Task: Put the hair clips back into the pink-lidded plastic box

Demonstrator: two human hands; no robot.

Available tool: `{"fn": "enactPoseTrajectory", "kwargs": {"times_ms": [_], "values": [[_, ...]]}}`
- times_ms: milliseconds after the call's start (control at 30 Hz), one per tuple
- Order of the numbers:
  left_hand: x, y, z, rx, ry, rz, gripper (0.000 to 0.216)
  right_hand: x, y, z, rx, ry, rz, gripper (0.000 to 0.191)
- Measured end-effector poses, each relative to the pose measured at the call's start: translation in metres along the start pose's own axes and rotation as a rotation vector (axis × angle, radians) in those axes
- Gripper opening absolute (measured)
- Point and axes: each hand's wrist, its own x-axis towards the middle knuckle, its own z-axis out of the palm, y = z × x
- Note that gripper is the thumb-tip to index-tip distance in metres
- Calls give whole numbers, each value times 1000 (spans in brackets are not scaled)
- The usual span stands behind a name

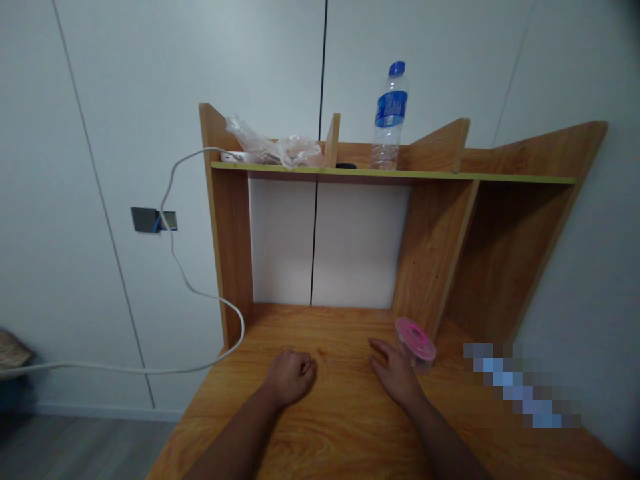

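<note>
My left hand (291, 375) rests on the wooden desk (345, 427) as a loose fist, with nothing visible in it. My right hand (395, 373) lies on the desk a little to the right, fingers curled round the side of a small clear container with a pink lid (416, 341). The container stands on the desk just in front of the shelf's wooden upright.
A water bottle with a blue cap (390, 117) and a crumpled plastic bag (277, 150) stand on the upper shelf (500, 177). A white cable (200, 293) runs from the shelf down past the desk's left side. Wooden dividers form open compartments at the right.
</note>
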Motion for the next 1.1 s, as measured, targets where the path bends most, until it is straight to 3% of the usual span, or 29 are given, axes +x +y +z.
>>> {"fn": "enactPoseTrajectory", "kwargs": {"times_ms": [167,800,967,1100], "values": [[0,1,-1,15,-7,9,36,-8,-9,8,124,-131,-68,30],[0,1,-4,33,-41,33,32,-8,-10,10,123,-118,-158,25],[-1,1,-4,34,-48,38,35,-5,-22,1,62,14,-196,26],[-2,2,-5,37,-62,42,32,1,-30,-15,-13,284,-164,25]]}}
